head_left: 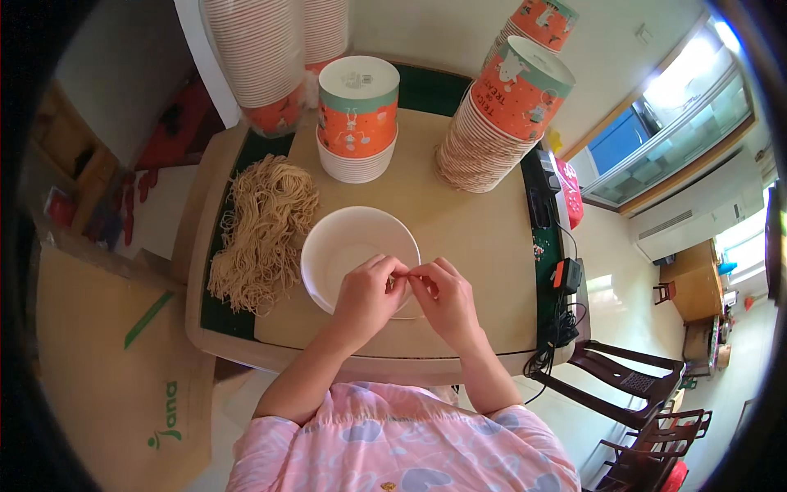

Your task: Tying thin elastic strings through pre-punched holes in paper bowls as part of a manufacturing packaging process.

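A white paper bucket (332,238) stands mouth up near the front of the table, its pale inside facing me. Over its near right rim my left hand (369,291) and my right hand (447,299) meet, thumbs and fingertips pinched together. Whatever lies between the fingertips is too small to make out. Left of the bucket lies a loose heap of beige twine cords (266,234). Just behind it a short stack of orange and green printed paper buckets (358,131) stands upside down.
A tall stack of printed buckets (500,115) with twine handles stands back right; a plastic-wrapped stack (258,66) rises back left. Along the table's right edge run a power strip (539,189) and tangled black cables (560,328). A cardboard box (106,353) and a dark chair (623,369) flank the table.
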Demonstrator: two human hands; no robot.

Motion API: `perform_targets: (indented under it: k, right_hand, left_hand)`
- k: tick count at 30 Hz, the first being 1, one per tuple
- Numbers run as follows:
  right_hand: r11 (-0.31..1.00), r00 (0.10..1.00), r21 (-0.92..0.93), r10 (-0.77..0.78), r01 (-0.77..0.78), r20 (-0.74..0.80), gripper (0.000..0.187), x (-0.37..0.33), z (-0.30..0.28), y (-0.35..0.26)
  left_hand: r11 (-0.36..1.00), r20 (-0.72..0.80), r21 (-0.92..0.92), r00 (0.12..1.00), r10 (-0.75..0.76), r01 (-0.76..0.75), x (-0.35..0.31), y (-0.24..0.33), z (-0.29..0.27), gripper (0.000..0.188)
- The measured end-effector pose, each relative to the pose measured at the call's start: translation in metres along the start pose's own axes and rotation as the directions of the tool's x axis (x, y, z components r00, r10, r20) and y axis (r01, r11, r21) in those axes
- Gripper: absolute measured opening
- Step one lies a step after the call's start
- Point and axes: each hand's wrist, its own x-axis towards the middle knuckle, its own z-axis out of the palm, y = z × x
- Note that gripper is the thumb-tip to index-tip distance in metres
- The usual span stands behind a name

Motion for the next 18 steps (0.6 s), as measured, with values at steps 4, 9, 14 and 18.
perform_targets:
  k: [4, 9, 14, 18]
  right_hand:
    - [1.0, 1.0, 0.009, 0.014, -0.015, 0.025, 0.009, 0.0005, -0.0038, -0.0037]
    - [1.0, 0.998, -0.001, -0.003, 0.003, 0.059, 0.009, 0.0013, -0.0048, -0.0001]
    - [1.0, 0.999, -0.01, -0.012, 0.013, 0.039, 0.008, 0.0002, -0.0032, 0.0016]
    - [0.999, 0.995, -0.037, 0.041, -0.038, 0.087, 0.008, 0.0009, -0.0059, -0.005]
  left_hand:
    - [0.999, -0.006, -0.046, 1.0, -0.018, 0.018, 0.0001, 0.0015, -0.0015, 0.01]
    - [0.996, 0.002, -0.071, 0.999, -0.051, 0.051, -0.0025, 0.0007, -0.0066, 0.012]
    - [0.994, 0.03, -0.079, 0.997, -0.071, 0.073, -0.0025, 0.0019, -0.0059, 0.013]
    - [0.991, 0.038, -0.093, 0.995, -0.096, 0.099, -0.0016, -0.0005, -0.0029, 0.009]
